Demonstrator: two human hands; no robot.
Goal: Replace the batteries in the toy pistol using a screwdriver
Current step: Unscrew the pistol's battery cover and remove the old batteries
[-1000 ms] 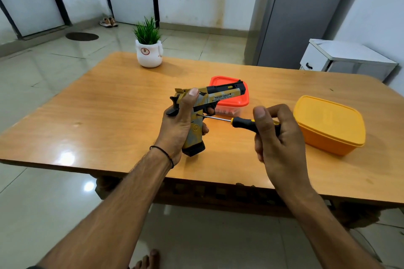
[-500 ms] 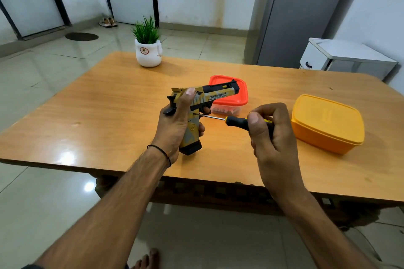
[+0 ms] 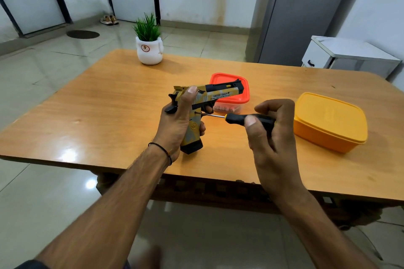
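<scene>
The yellow-and-grey plastic toy pistol (image 3: 197, 116) with black slide parts is held above the wooden worktop (image 3: 105, 102), barrel pointing away toward the red-lidded clear plastic box (image 3: 237, 90) just behind it. The left hand (image 3: 177, 122) is clamped round the grip and rear of the pistol; the right hand (image 3: 270, 135) is closed on the black handle of the small screwdriver (image 3: 238, 118), whose tip sits at a screw point on the side of the grip. Judged status: early stage, compartment screw being worked; cover not yet off, no batteries visible, so removal, exchange and refastening remain. The yellow lidded plastic container (image 3: 330, 121) stands to the right of the pistol, well apart from it. The white pot with green plant (image 3: 149, 48) stands far behind the pistol. Nothing obstructs the tool path; a slipping tip is the main risk
</scene>
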